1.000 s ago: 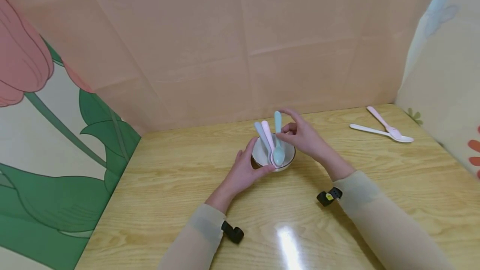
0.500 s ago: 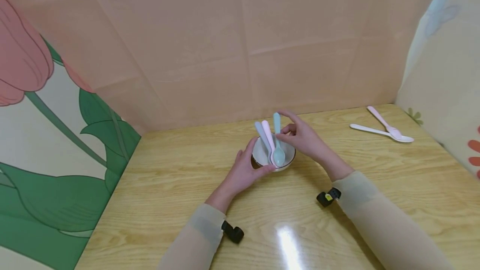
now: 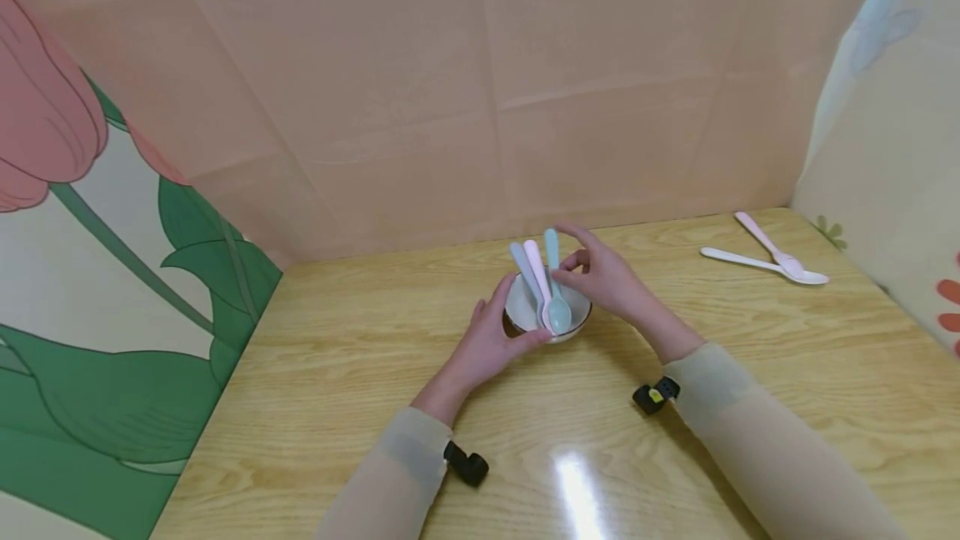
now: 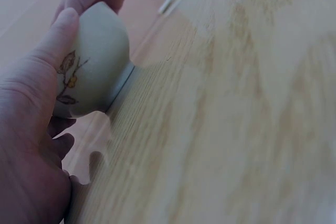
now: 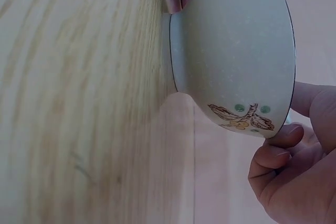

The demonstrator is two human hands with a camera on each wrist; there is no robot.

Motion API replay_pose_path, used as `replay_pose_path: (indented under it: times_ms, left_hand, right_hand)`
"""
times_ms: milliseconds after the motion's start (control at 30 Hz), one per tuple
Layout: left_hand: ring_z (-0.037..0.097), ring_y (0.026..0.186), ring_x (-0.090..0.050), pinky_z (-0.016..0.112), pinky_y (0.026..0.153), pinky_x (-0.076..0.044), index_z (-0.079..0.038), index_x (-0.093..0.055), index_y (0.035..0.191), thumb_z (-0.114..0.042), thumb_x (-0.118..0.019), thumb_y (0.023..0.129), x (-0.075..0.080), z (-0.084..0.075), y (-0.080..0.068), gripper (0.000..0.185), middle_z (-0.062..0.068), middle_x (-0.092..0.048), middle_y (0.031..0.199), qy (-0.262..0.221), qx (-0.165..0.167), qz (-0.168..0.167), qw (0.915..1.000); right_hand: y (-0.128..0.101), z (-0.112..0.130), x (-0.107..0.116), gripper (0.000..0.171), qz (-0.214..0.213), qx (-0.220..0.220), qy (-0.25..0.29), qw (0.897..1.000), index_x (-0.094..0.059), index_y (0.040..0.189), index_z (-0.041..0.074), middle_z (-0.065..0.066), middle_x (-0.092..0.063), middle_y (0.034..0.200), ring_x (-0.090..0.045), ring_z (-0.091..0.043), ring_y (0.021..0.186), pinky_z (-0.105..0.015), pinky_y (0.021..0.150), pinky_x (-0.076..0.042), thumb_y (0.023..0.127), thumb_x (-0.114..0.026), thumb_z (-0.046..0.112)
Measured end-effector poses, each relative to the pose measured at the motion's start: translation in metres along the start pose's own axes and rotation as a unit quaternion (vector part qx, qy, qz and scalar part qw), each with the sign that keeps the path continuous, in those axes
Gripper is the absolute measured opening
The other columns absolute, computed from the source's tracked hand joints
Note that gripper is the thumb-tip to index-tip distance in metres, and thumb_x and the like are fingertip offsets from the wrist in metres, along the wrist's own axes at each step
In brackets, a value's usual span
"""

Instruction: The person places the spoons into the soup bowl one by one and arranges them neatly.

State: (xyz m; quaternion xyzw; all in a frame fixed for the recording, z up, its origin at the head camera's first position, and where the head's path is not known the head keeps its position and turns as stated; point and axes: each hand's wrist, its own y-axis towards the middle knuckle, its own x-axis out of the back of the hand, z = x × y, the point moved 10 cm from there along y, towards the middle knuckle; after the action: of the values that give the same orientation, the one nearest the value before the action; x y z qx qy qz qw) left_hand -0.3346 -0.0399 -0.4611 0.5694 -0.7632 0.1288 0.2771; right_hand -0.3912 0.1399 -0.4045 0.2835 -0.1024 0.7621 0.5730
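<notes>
Three spoons stand in one small pale bowl (image 3: 547, 317) near the middle of the wooden desk (image 3: 315, 373) — a blue-grey spoon (image 3: 522, 265), a pink spoon (image 3: 535, 269) and a teal spoon (image 3: 555, 283). Their scoops lie down inside the bowl and their handles rise over the far rim, leaning away from the person and fanned slightly apart, so each long axis runs from the near, low end up to the far, high end. The bowl sits upright on its foot; the wrist views show a leaf-and-berry motif on its outer wall and a thin dark line round the rim. The left hand (image 3: 491, 338) comes in from the near left, thumb against the near wall and fingers curled round the left side, cupping the bowl. The right hand (image 3: 600, 277) reaches in from the right, wrist low over the desk, thumb and fingertips bent toward the teal spoon's handle and pinching it at about mid-length, as far as the head view shows. Both forearms wear pale sleeves with a small black device at each wrist. Well apart, at the far right corner of the desk, a white spoon (image 3: 757, 264) and a second pink spoon (image 3: 767, 244) lie flat — their scoops touching, handles pointing left and back.
</notes>
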Motion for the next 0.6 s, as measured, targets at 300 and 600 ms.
replay_pose_path:
  times_ms: [300,600]
  left_hand:
    - [0.034,0.164,-0.029,0.066,0.133,-0.005,-0.038,-0.025,0.175,-0.055,-0.085,0.096,0.001,-0.003,-0.002,0.1,-0.007,-0.046,0.169,-0.004,-0.005,-0.001,1.0]
    - [0.021,0.156,-0.044,0.057,0.135,-0.001,-0.032,-0.025,0.175,-0.053,-0.084,0.098,0.0,-0.005,0.0,0.1,-0.005,-0.051,0.165,0.007,-0.024,0.001,0.9997]
  right_hand:
    - [-0.001,0.008,0.0,0.072,-0.015,0.017,-0.07,0.997,-0.043,0.168,0.016,-0.014,-0.077,0.105,-0.062,-0.024,0.076,-0.035,0.064,-0.05,0.106,-0.078,0.014]
    - [-0.002,0.014,-0.002,0.069,-0.022,0.017,-0.139,0.99,-0.045,0.166,0.012,-0.013,-0.079,0.108,-0.072,-0.025,0.084,-0.041,0.072,-0.056,0.106,-0.078,0.018]
